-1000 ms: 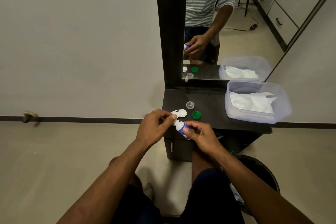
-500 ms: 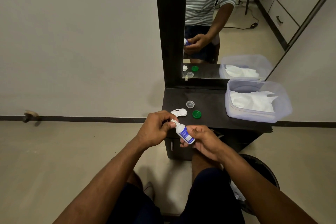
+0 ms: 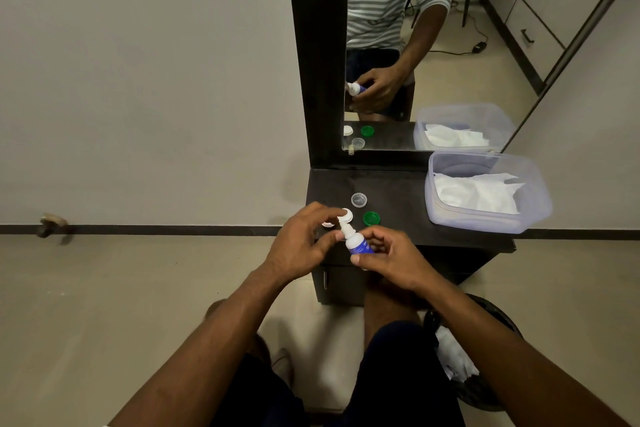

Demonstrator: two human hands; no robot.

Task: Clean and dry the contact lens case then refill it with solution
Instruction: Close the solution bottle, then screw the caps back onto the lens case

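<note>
Head view: right hand [image 3: 391, 258] gripping bottle [image 3: 356, 243] body above tabletop [image 3: 398, 204] edge; left hand [image 3: 301, 243] pinching nozzle. Bottle likely light, squeezable, slick. Case [image 3: 343, 217] lying open just behind, looking light.

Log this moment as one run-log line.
right hand holds solution bottle | left hand at its nozzle | lens case, green cap on tabletop

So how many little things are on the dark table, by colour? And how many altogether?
White: 1, the lens case
Green: 1, the green cap
Clear: 2, the small clear cap and the clear tub of white tissues
Total: 4 on the table
</note>
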